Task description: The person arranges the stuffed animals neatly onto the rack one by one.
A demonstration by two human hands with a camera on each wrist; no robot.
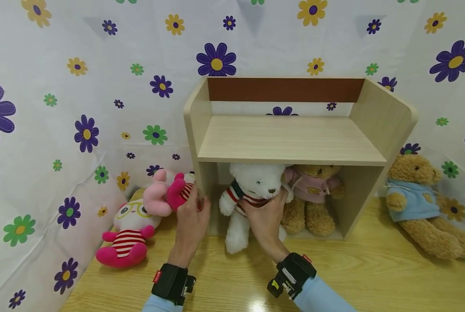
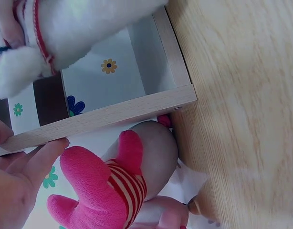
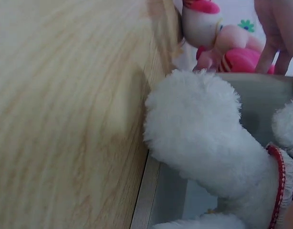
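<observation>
While the left hand [image 1: 191,223] grips a pale wooden shelf [image 1: 291,136] by its left edge, the right hand [image 1: 265,219] grasps a striped-sweatered white plush bear [image 1: 253,181] at the lower front edge, apparently positioning it; inward pushing seems needed next.

On table [image 1: 232,281]: shelf [image 1: 291,138]. In shelf: two bears [image 1: 255,177], side by side. Right of shelf: third bear [image 1: 415,201]. Left: row of toys [image 1: 128,242]. Behind shelf: backdrop [image 1: 252,56].

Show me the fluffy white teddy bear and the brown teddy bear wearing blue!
Fluffy white teddy bear [image 1: 252,178]: head view, on its head.
Brown teddy bear wearing blue [image 1: 412,202]: head view, on its blue top.
</observation>
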